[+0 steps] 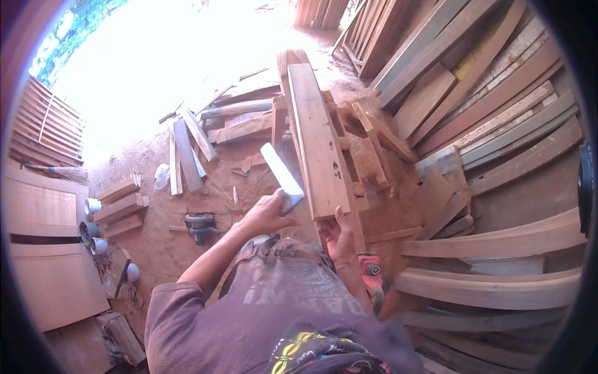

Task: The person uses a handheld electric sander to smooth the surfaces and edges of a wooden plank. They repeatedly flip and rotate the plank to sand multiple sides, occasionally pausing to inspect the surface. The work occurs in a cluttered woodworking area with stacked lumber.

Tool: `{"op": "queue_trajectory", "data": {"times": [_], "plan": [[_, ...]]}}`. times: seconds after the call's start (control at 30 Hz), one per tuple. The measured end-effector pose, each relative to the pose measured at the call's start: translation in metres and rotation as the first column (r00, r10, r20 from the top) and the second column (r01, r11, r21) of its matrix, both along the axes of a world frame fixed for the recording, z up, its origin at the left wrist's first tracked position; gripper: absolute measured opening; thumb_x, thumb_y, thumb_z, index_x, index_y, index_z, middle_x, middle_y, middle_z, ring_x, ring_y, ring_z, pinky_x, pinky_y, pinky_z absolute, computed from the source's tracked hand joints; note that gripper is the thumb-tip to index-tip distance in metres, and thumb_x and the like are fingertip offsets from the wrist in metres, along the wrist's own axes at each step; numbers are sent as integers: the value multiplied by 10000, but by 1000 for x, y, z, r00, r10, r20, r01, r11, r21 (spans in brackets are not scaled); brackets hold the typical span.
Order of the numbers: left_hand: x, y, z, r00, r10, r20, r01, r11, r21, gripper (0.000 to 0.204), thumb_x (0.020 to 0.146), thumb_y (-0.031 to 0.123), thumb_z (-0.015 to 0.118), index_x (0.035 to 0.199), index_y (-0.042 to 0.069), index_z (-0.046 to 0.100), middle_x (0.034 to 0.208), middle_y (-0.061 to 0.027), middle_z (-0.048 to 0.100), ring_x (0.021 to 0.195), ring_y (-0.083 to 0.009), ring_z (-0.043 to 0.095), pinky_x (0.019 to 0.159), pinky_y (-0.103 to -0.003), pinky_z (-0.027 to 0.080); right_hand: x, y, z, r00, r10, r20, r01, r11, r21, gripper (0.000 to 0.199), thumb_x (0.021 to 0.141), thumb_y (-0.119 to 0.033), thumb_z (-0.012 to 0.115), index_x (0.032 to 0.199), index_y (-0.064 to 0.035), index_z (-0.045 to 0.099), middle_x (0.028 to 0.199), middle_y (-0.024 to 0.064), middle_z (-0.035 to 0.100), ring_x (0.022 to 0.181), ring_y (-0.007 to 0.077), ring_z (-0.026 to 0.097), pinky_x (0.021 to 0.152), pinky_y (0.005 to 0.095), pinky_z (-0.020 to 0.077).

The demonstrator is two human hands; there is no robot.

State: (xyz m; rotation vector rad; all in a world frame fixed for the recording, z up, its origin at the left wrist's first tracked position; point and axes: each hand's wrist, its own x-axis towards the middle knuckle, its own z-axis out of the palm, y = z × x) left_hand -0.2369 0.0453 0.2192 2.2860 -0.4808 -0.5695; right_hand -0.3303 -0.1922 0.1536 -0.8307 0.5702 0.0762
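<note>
My left hand [269,213] is closed around the bluish stock of a try square [283,176]. Its pale, glaring blade points away from me and to the left, apart from the timber. A long wooden plank [316,143] runs away from my waist, resting on another timber beneath it. Several small dark holes mark the plank's top face. At its near end, my right hand [338,235] grips the plank's edge with curled fingers, some of them hidden below the wood.
A red power tool [372,269] is close by my right forearm. On the sandy floor at left lies a dark power tool [200,227], with timber offcuts [187,149] farther off. Stacked boards [492,240] fill the right side; panelled doors [53,280] lie at far left.
</note>
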Motion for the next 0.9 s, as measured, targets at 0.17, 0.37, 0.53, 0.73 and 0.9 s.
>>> {"op": "queue_trajectory", "data": {"times": [0.17,0.37,0.53,0.73,0.9], "plan": [[4,35,12,999,34,-24,-31,990,134,783,945,663,713,1221,-62,599,1077,-320,722,1094,-463,708,935,-523,546,-10,-28,-19,975,57,-216,-110,965,-238,436,1040,-394,712,1284,-36,674,1095,85,771,894,170,770,603,278,587],[32,30,53,973,-229,19,215,937,276,468,1075,445,589,1174,-12,583,1061,-244,710,1130,-449,664,989,-519,503,-47,-32,-1,969,107,-224,-214,817,-536,478,1047,-316,720,1369,27,635,1103,78,775,899,126,754,650,230,563],[48,-12,65,941,-235,242,185,960,212,325,982,268,741,1181,11,728,1067,-177,745,1013,-355,736,912,-455,563,-90,-52,35,987,-114,-115,4,726,-688,441,1058,-283,712,1368,20,638,1057,90,784,923,140,751,733,251,563],[33,-54,13,931,-63,361,102,991,-92,216,933,179,812,1069,19,762,980,-148,746,865,-297,755,793,-386,582,-151,-66,71,929,-302,-216,-101,352,-930,369,1022,-263,738,1291,-16,684,1088,134,786,1009,248,763,846,367,578],[29,-65,-26,961,-61,270,136,953,-271,144,984,126,760,1042,4,710,993,-151,694,832,-299,758,752,-380,578,-192,-67,57,951,-291,-110,-64,164,-984,368,1021,-332,722,1221,-23,706,1020,143,754,940,317,727,852,433,561]]}}
